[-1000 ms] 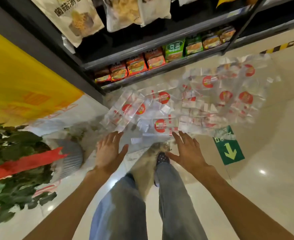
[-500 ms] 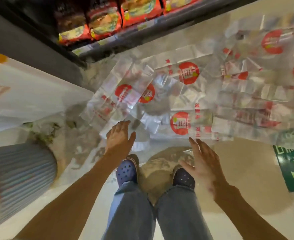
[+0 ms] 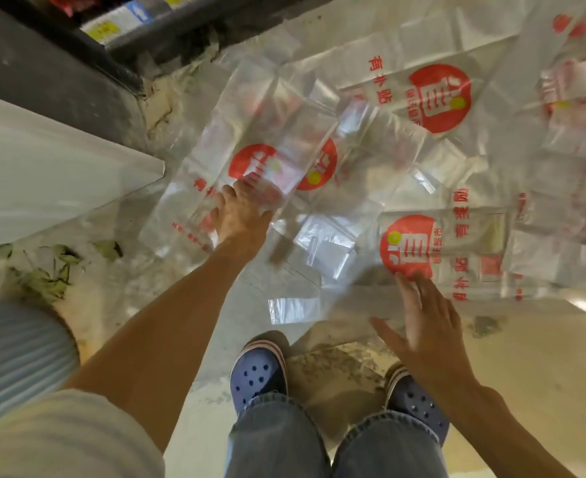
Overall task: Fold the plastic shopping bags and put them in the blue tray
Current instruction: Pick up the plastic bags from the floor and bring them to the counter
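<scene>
— What are the hands doing down there?

— The left hand [image 3: 241,215] reaches out over the floor and lies on a clear plastic shopping bag with a red round logo [image 3: 250,167]. The fingers disappear at the bag's near edge, so I cannot tell whether they pinch it or only press on it

— And the other one?

— The right hand [image 3: 429,326] is spread flat, fingers straight and apart, thumb out to the side. Its fingertips [image 3: 407,282] touch the lower rim of the red logo on a second clear plastic bag [image 3: 450,250], which lies flat with red lettering beside the circle. It grips nothing

— Where are the rest of the bags?

— All over the pale glossy floor [image 3: 526,357], overlapping each other: a third clear bag with the same red logo [image 3: 436,94] lies farther off, more run off to the right, and a few small clear plastic pieces [image 3: 322,243] sit between the two hands

— Anything else around?

— The person stands in blue perforated clogs [image 3: 257,374] and blue jeans [image 3: 278,439], toes just short of the bags. To the left there is a white slab edge [image 3: 60,167], a grey ribbed pot [image 3: 15,357] with dry leaves [image 3: 47,270] beside it, and a dark shelf base [image 3: 181,29] along the top, with grit on the floor near it
</scene>
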